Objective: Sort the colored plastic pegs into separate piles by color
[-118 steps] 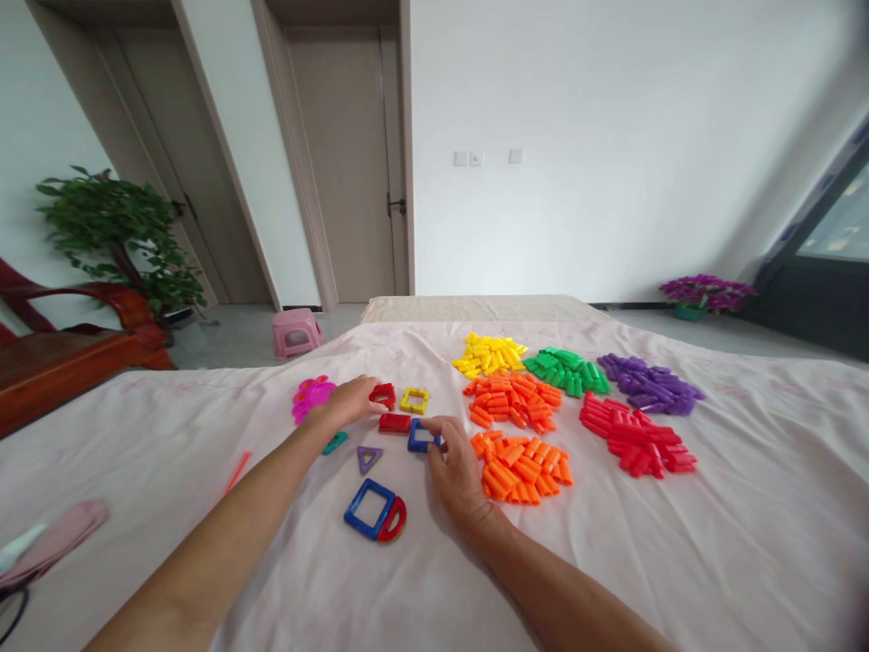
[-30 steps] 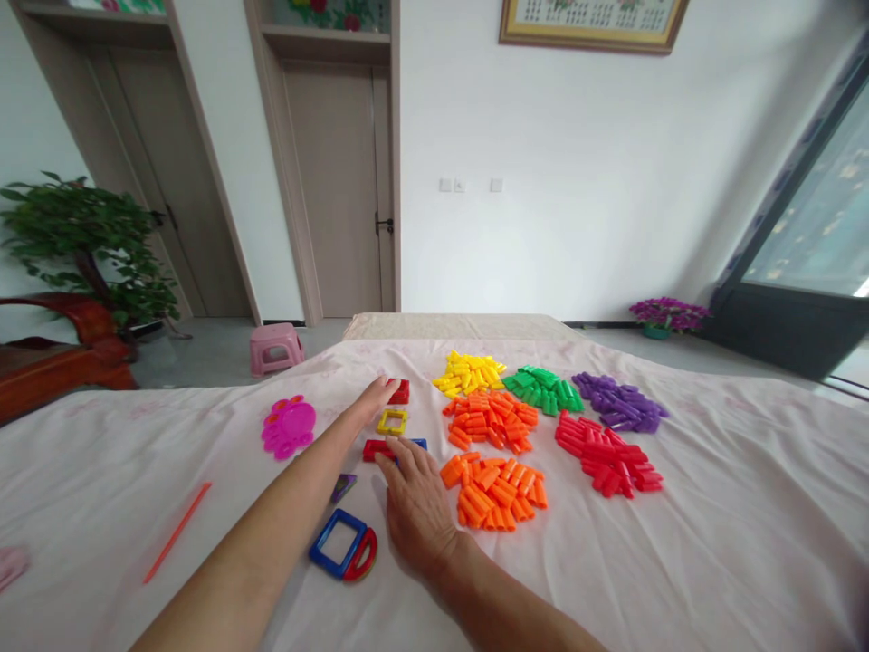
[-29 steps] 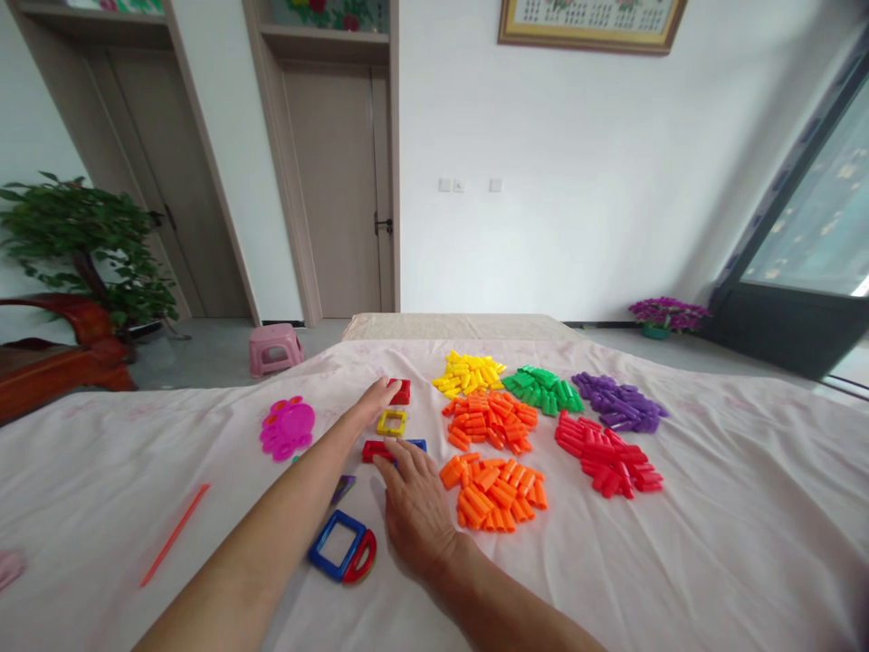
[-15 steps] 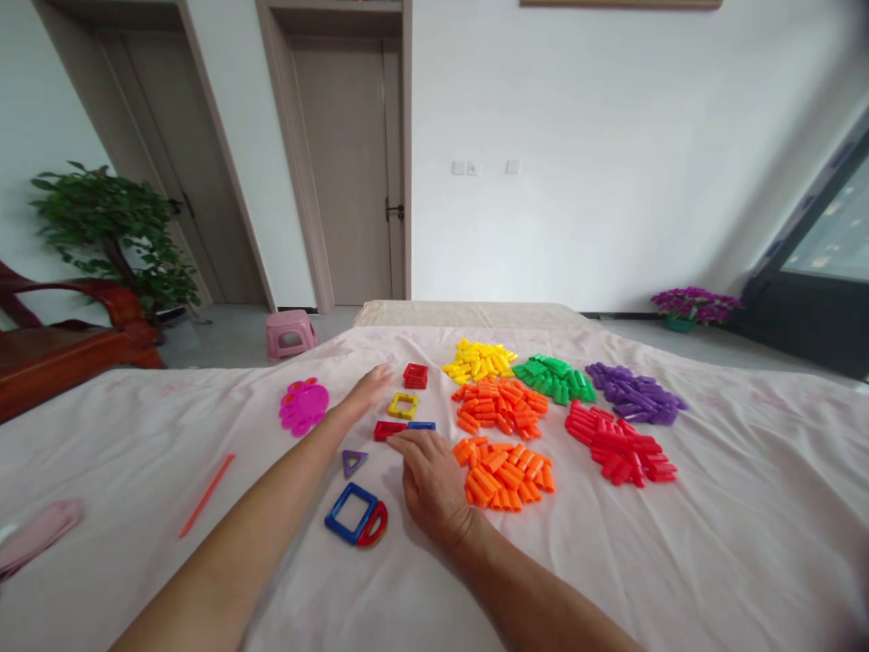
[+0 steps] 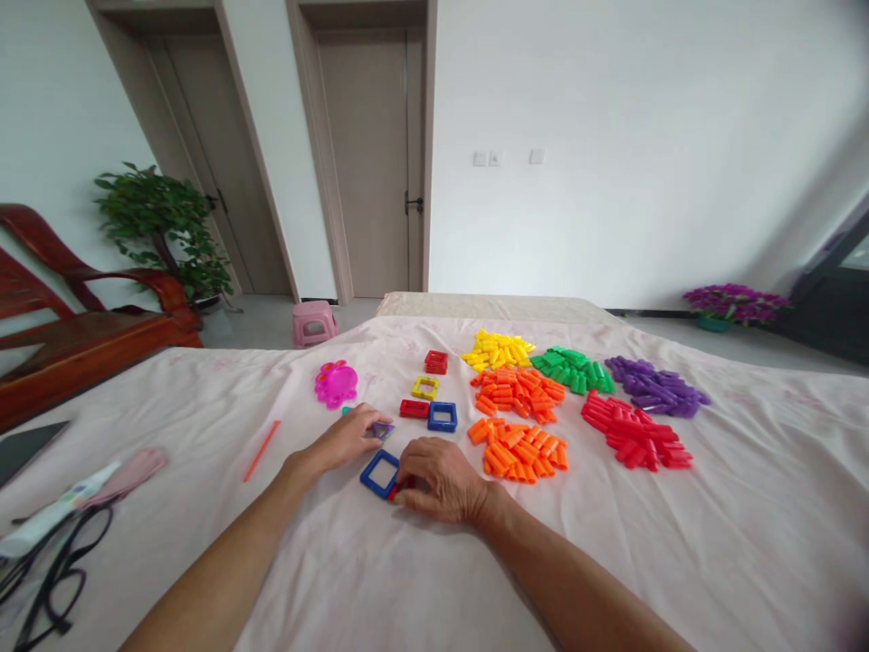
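My left hand has its fingers at a purple triangle, and a bit of teal shows behind the hand. My right hand bends its fingers over a red piece, mostly covered, at the right corner of a blue square frame. Beyond the hands are a second blue square, a flat red piece, a yellow square and a red stack.
Orange tubes lie right of my right hand, with yellow, green, purple and red piles beyond. At left are a pink flower-shaped tray, an orange stick, glasses and a white tube.
My left hand has drawn back from beside the red stack to the purple triangle. My right hand has moved from the second blue square down to the red piece. The view has shifted left.
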The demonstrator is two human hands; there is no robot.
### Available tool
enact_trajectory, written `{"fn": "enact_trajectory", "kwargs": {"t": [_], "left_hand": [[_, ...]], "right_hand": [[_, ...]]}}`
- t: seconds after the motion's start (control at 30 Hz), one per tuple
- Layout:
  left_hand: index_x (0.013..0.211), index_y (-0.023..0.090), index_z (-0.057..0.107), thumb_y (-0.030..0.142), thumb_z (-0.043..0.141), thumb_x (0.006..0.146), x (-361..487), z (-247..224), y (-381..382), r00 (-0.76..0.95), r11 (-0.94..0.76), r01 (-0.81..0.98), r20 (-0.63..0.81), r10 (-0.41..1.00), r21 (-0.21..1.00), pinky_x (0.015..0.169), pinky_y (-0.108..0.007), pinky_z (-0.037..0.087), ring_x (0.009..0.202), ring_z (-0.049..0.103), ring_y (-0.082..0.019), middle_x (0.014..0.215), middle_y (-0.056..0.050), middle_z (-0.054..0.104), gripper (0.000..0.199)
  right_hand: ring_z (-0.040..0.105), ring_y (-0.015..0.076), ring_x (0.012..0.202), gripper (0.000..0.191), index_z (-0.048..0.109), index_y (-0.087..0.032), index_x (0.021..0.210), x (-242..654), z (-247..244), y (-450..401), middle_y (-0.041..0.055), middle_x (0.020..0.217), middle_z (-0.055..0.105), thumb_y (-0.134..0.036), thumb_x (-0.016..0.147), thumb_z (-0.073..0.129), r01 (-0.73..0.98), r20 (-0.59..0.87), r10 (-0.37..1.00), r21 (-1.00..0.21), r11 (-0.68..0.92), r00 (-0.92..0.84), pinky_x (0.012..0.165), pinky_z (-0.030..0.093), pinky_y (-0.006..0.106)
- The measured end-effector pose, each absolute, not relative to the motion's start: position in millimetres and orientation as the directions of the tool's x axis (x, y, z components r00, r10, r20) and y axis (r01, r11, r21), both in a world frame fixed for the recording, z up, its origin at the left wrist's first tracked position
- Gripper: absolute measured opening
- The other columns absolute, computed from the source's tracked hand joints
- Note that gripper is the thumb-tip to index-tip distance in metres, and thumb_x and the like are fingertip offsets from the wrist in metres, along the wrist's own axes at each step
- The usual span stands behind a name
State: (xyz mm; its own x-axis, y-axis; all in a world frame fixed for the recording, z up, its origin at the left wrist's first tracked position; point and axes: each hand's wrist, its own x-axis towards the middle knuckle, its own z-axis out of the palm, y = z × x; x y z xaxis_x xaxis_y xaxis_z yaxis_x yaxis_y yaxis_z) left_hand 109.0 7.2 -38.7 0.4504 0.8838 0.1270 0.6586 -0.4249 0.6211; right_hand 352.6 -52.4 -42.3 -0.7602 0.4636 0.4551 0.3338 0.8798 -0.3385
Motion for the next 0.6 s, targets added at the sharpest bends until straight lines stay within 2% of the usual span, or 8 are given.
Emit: {"fn": "enact_trajectory", "kwargs": {"t": [0.07, 0.13, 0.23, 0.37, 0.43, 0.5, 0.6], "left_hand": [[0.113, 0.020, 0.073, 0.019, 0.063, 0.074, 114.0, -41.2, 6.1, 0.435, -0.438, 0.671, 0.161, 0.886, 0.598, 0.097, -0.032, 0.046, 0.109, 0.061, -0.023, 0.115, -0.009, 0.067, 0.040], [0.113, 0.018, 0.072, 0.018, 0.062, 0.075, 118.8, -45.6, 7.0, 0.390, -0.418, 0.696, 0.182, 0.903, 0.583, 0.097, -0.033, 0.046, 0.107, 0.061, -0.023, 0.113, -0.010, 0.066, 0.040], [0.118, 0.018, 0.070, 0.018, 0.060, 0.077, 123.8, -53.5, 8.6, 0.366, -0.425, 0.695, 0.224, 0.903, 0.580, 0.098, -0.035, 0.045, 0.108, 0.060, -0.024, 0.114, -0.010, 0.065, 0.042], [0.123, 0.019, 0.066, 0.022, 0.057, 0.081, 122.3, -52.5, 6.4, 0.338, -0.431, 0.662, 0.270, 0.902, 0.614, 0.095, -0.035, 0.047, 0.104, 0.060, -0.022, 0.119, -0.011, 0.062, 0.043], [0.118, 0.018, 0.067, 0.029, 0.059, 0.082, 118.1, -42.5, 2.2, 0.313, -0.393, 0.682, 0.240, 0.919, 0.617, 0.089, -0.035, 0.049, 0.096, 0.060, -0.022, 0.117, -0.011, 0.061, 0.039], [0.112, 0.020, 0.069, 0.036, 0.065, 0.078, 114.3, -28.9, -4.6, 0.362, -0.382, 0.697, 0.162, 0.918, 0.607, 0.085, -0.034, 0.050, 0.091, 0.060, -0.021, 0.114, -0.009, 0.060, 0.037], [0.119, 0.025, 0.067, 0.038, 0.076, 0.066, 114.5, -13.3, -17.3, 0.502, -0.414, 0.694, 0.015, 0.865, 0.589, 0.084, -0.032, 0.049, 0.097, 0.061, -0.023, 0.119, -0.006, 0.057, 0.056]], "right_hand": [[0.061, 0.0196, 0.087, 0.027, 0.066, -0.020, 0.094, 352.4, -41.6, -53.6, 0.0041, 0.093, 0.066, -0.045, 0.084, 0.069, 0.347, 0.439, 0.462, -0.319, 0.882, -0.771, 0.080, 0.045, 0.032], [0.060, 0.0199, 0.088, 0.028, 0.066, -0.021, 0.095, 351.5, -41.4, -54.9, 0.0043, 0.095, 0.065, -0.043, 0.080, 0.073, 0.383, 0.425, 0.478, -0.293, 0.876, -0.769, 0.079, 0.044, 0.032], [0.059, 0.0187, 0.089, 0.021, 0.065, -0.021, 0.098, 349.3, -41.5, -56.7, 0.0045, 0.098, 0.064, -0.037, 0.085, 0.068, 0.435, 0.412, 0.506, -0.260, 0.862, -0.758, 0.079, 0.043, 0.030], [0.057, 0.0183, 0.088, 0.018, 0.063, -0.020, 0.099, 347.5, -42.2, -58.2, 0.0051, 0.098, 0.064, -0.037, 0.092, 0.061, 0.493, 0.407, 0.526, -0.190, 0.849, -0.747, 0.078, 0.042, 0.030], [0.056, 0.0180, 0.087, 0.017, 0.062, -0.020, 0.097, 347.8, -42.1, -59.2, 0.0051, 0.098, 0.064, -0.036, 0.093, 0.060, 0.520, 0.406, 0.534, -0.155, 0.840, -0.742, 0.077, 0.041, 0.030], [0.056, 0.0175, 0.086, 0.015, 0.062, -0.020, 0.096, 348.4, -41.4, -60.7, 0.0051, 0.097, 0.064, -0.035, 0.094, 0.058, 0.537, 0.407, 0.539, -0.132, 0.833, -0.737, 0.076, 0.040, 0.030], [0.056, 0.0168, 0.084, 0.014, 0.062, -0.020, 0.095, 348.7, -39.9, -62.5, 0.0048, 0.096, 0.065, -0.033, 0.096, 0.056, 0.547, 0.396, 0.537, -0.099, 0.831, -0.745, 0.075, 0.040, 0.029]]}}
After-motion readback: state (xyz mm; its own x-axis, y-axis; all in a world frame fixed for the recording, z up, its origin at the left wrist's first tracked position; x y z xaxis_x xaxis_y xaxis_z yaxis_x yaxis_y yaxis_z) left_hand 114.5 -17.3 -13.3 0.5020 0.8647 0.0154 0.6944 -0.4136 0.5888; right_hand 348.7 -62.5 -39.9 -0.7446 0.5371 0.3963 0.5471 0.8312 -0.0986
